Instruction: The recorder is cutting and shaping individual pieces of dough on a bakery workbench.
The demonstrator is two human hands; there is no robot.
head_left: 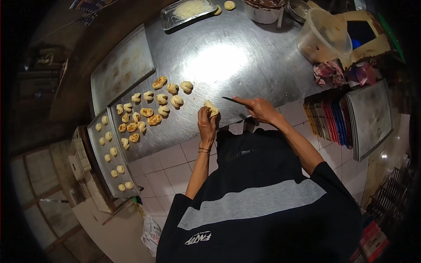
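Note:
At the near edge of the steel table (263, 52), my left hand (206, 122) closes its fingers around a pale piece of dough (212, 108). My right hand (262, 109) grips a dark-bladed knife (227, 99), its blade pointing left, a little to the right of the dough and apart from it. The knife's handle is hidden in my fist. Left of my hands lie several shaped dough pieces (176, 101), some with slits and some showing an orange-brown filling (154, 119).
A long tray (106, 151) with dough rolls juts past the table's left end, near a flat baking tray (120, 65). Farther back stand a metal pan (169, 19) of pale shreds, a bowl (263, 15) and a clear plastic tub (318, 39). Stacked trays (372, 116) stand at the right.

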